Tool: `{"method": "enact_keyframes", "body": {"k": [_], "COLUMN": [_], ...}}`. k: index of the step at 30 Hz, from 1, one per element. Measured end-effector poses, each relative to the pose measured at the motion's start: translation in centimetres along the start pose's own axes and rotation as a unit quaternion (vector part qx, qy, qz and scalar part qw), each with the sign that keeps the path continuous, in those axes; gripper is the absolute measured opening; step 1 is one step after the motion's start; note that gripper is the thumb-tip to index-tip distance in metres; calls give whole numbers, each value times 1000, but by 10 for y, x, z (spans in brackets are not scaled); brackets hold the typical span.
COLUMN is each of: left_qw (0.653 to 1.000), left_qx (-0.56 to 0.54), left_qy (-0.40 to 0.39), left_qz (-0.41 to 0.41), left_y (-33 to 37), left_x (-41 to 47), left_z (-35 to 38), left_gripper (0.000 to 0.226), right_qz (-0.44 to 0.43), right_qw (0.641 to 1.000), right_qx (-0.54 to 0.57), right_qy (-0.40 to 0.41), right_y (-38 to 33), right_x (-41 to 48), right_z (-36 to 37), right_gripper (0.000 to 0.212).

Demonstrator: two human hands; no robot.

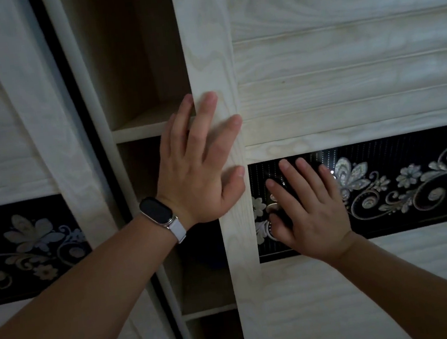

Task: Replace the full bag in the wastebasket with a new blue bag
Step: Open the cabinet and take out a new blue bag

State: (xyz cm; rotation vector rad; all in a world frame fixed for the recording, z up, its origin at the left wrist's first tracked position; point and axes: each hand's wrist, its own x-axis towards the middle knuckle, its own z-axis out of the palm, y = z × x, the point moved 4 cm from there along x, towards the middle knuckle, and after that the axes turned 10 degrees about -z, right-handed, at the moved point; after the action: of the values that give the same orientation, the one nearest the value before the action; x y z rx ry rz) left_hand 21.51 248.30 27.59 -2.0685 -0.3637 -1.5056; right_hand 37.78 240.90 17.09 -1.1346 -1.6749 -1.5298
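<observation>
The left hand [199, 161] is pressing flat, fingers spread, on the sliding door's edge [237, 223]; the right hand [309, 209] is lying open-palmed against its black floral band [398, 177].

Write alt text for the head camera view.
Two bare hands press flat on a pale sliding wardrobe door: the left hand on its edge, the right hand on its black floral band. Shelves show in the gap.

We found no legible text, label, brand or number; the wristband screen [157, 211] was dark and blank.
</observation>
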Motion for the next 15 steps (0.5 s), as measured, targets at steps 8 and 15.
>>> {"method": "enact_keyframes", "body": {"k": [8, 15], "left_qw": [1000, 1000], "left_qx": [-14, -26], "left_qy": [12, 5], "left_qz": [2, 5], "left_y": [42, 77], "left_x": [19, 35], "left_z": [31, 52], "left_gripper": [60, 58], "right_qz": [-14, -7], "right_qw": [999, 999], "right_qx": [-30, -31], "right_qy": [-21, -42], "right_y": [46, 81], "right_x": [-28, -48], "right_z": [-13, -24], "right_gripper": [64, 61]}}
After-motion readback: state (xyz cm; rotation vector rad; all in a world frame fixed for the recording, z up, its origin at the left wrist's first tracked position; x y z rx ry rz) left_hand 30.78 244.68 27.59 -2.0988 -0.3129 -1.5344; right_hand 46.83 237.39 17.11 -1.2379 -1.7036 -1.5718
